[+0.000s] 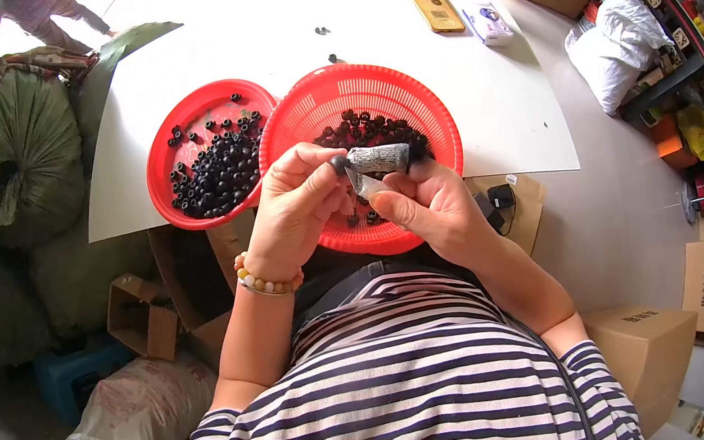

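My left hand (298,192) pinches a small black round part (339,164) between thumb and fingertips. In my right hand (436,203) is a small tool with a grey speckled, wrapped-looking handle (379,158). Its thin pale blade-like piece (355,181) comes close to the black part; whether they touch I cannot tell. Both hands are over a red slotted plastic basket (440,107) that holds many dark ring-like parts (370,126). Left of it, a shallower red basin (158,167) contains many shiny black round parts (218,174).
Beyond the baskets on the white table (519,122) lie a few loose black parts (332,58), a yellow phone (435,9) and a white-purple packet (488,22). Green sacks (10,153) crowd the left. Cardboard boxes (644,349) stand at the right. Other people appear at the far edge.
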Demonstrator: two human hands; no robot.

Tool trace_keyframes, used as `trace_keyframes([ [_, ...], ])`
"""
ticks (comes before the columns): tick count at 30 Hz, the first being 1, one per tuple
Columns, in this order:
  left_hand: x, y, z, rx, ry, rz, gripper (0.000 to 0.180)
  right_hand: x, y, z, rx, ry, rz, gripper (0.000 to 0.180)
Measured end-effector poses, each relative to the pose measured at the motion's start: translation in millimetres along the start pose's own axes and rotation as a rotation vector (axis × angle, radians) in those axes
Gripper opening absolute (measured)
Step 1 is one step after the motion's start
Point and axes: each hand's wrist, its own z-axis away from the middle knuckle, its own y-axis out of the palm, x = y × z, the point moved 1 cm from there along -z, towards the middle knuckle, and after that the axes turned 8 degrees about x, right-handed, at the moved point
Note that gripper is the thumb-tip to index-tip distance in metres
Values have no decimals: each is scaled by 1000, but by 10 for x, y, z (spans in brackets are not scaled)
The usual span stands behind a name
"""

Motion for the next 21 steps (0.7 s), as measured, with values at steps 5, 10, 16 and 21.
trace_keyframes([
  [5,5,9,3,38,-46,-15,15,-15,-83,-9,-156,-46,126,39],
  [10,66,82,27,81,-142,-59,23,31,-2,-144,-152,-58,90,36],
  [16,70,91,4,96,-168,0,23,39,-79,-131,-207,127,-46,26],
  [21,63,24,-9,61,-117,63,23,-25,-190,-13,-91,107,-126,27],
])
